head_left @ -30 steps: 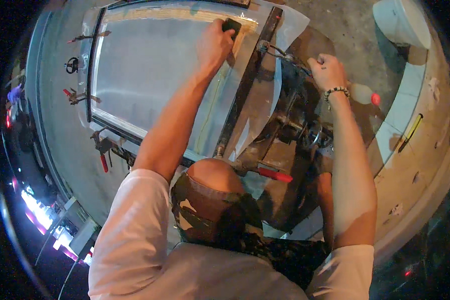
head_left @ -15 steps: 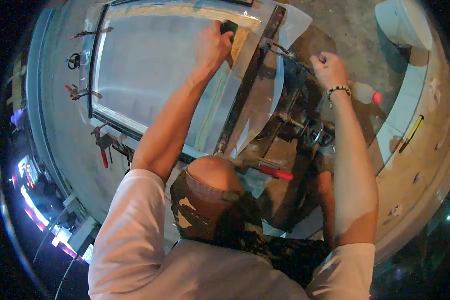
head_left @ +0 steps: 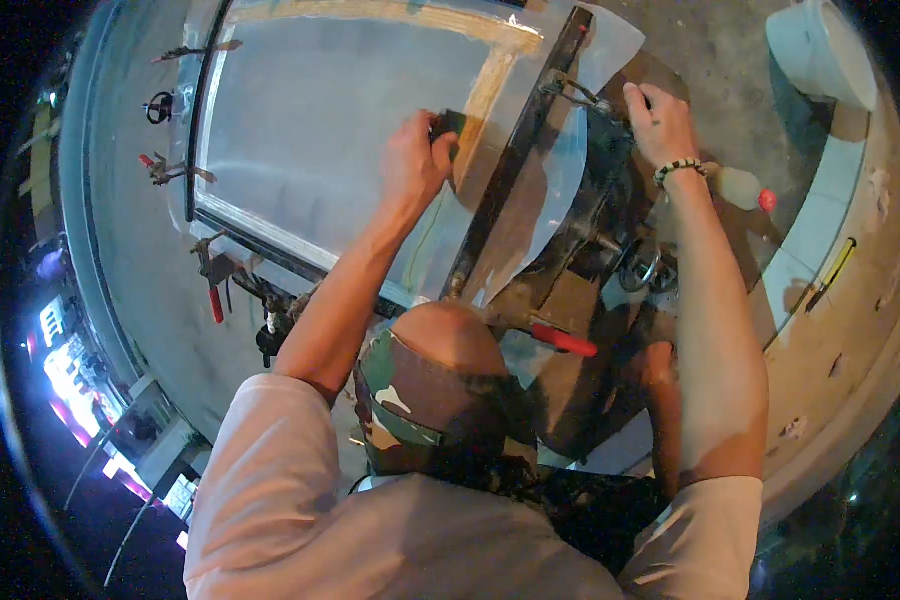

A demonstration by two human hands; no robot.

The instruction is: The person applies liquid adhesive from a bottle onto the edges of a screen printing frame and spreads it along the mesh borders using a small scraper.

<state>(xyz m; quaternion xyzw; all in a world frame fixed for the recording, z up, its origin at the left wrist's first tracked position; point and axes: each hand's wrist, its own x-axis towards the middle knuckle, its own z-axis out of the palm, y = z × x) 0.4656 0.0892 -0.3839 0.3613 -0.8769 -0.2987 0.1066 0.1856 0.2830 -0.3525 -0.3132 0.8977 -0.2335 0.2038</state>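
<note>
My left hand (head_left: pixel 416 165) is closed around a small dark block (head_left: pixel 448 124), perhaps a scraper or pad; its exact kind cannot be made out. The block rests on the tan band (head_left: pixel 490 85) along the right side of a flat, greyish translucent sheet (head_left: pixel 320 110). Below the hand, the band gives way to a thin greenish line. My right hand (head_left: pixel 662 122), with a beaded bracelet (head_left: pixel 680 170) at the wrist, has its fingers curled beside a metal clamp (head_left: pixel 575 92). Whether those fingers hold anything is hidden.
A dark metal bar (head_left: pixel 520 165) crosses right of the sheet. Clamps with red handles (head_left: pixel 564 340) stick out around the frame. At the right are a white bucket (head_left: pixel 820 55), a bottle with a red cap (head_left: pixel 767 200) and a yellow cutter knife (head_left: pixel 832 272). My bent knee (head_left: pixel 448 340) is close below.
My left hand has drawn the dark block toward me along the tan band, uncovering more of its far end. My right hand stays curled near the clamp. The view has shifted slightly.
</note>
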